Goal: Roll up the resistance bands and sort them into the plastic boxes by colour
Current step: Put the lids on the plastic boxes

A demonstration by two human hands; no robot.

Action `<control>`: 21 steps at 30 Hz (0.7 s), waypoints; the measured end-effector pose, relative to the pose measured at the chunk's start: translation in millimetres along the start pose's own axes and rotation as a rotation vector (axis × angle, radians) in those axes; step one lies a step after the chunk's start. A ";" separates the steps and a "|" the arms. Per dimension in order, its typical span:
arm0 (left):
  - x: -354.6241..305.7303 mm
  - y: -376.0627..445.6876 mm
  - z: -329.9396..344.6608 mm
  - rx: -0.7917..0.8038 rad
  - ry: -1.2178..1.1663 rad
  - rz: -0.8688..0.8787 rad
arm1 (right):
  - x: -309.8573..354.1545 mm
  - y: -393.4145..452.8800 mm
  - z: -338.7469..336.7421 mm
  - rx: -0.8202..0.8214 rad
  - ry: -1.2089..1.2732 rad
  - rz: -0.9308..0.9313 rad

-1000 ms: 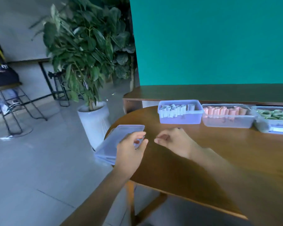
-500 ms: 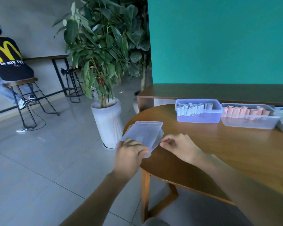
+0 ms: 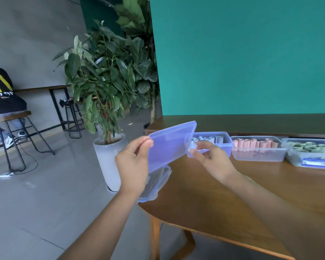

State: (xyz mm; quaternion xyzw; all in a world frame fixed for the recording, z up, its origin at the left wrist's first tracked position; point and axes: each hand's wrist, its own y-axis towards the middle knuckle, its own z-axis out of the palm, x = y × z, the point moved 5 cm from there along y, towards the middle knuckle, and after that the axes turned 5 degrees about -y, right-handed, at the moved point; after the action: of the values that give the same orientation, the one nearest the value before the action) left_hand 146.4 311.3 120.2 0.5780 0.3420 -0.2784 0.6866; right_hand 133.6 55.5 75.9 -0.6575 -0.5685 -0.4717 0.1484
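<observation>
The bands are rolled and sit in three clear boxes in a row along the far side of the table (image 3: pixel 223 199). The nearest box (image 3: pixel 224 145) holds pale grey rolls (image 3: pixel 206 140), the middle box (image 3: pixel 259 153) pink rolls (image 3: pixel 253 143), and the right box (image 3: pixel 308 158) green rolls (image 3: pixel 311 148), with that box cut off by the picture's edge.

In front of the grey box, a bluish lid (image 3: pixel 170 145) is lifted off the table and tilted, its far edge raised. The left hand (image 3: pixel 133 166) grips its near left corner, thumb on top and fingers curled beneath. The right hand (image 3: pixel 212 159) is at the lid's right edge, fingers loosely bent; whether it actually pinches the lid I cannot tell.

Under the lifted lid, a stack of lids (image 3: pixel 154 184) lies at the table's left edge, partly hidden by the left hand.

Beyond the table stands a plant (image 3: pixel 109 87) in a white pot (image 3: pixel 109 158), with a teal wall (image 3: pixel 242 57) behind. Far left, a person (image 3: pixel 2 94) sits on a stool (image 3: pixel 13 136).
</observation>
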 end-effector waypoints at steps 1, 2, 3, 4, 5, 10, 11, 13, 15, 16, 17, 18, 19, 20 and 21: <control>-2.0 1.8 5.6 -0.025 -0.078 -0.042 | -1.8 -0.4 -8.4 -0.020 0.013 0.058; -2.9 1.9 11.8 -0.049 -0.151 -0.082 | -4.1 -1.5 -16.3 -0.030 0.015 0.118; -2.9 0.9 18.3 -0.074 -0.215 -0.120 | -8.0 -2.0 -21.6 -0.027 0.015 0.176; -2.4 -1.4 25.0 -0.098 -0.275 -0.162 | -11.7 -3.0 -25.2 -0.015 0.041 0.227; -1.8 -4.1 33.1 -0.117 -0.336 -0.208 | -14.9 -4.3 -27.7 0.003 0.105 0.267; 2.7 -18.8 77.2 -0.152 -0.567 -0.384 | -19.0 -7.5 -33.7 0.053 0.622 0.325; 4.8 -22.0 84.9 -0.143 -0.598 -0.405 | -20.0 -5.2 -36.7 0.023 0.684 0.319; 10.7 -27.4 95.7 -0.114 -0.637 -0.428 | -23.8 -1.6 -45.2 -0.071 0.784 0.335; 18.0 -30.3 101.1 -0.066 -0.628 -0.438 | -26.2 0.8 -55.0 -0.132 0.814 0.310; 21.7 -30.9 102.2 -0.037 -0.594 -0.444 | -26.4 1.8 -59.6 -0.142 0.815 0.284; 28.4 -30.1 102.5 -0.007 -0.535 -0.449 | -27.8 3.1 -63.4 -0.146 0.811 0.264; 35.6 -27.6 101.7 0.022 -0.460 -0.442 | -30.2 5.3 -66.4 -0.150 0.808 0.254; 42.9 -22.7 100.8 0.048 -0.370 -0.415 | -33.4 9.0 -69.0 -0.155 0.790 0.244; 49.2 -15.9 100.3 0.075 -0.277 -0.381 | -36.8 13.2 -71.5 -0.158 0.749 0.230; 54.3 -7.4 100.9 0.101 -0.197 -0.358 | -41.2 19.0 -73.2 -0.161 0.683 0.214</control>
State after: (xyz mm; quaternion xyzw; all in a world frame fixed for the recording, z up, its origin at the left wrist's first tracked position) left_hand 188.7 211.3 82.6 0.5117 0.3558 -0.4679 0.6266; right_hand 121.3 -28.9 87.3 -0.5274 -0.3751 -0.6890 0.3261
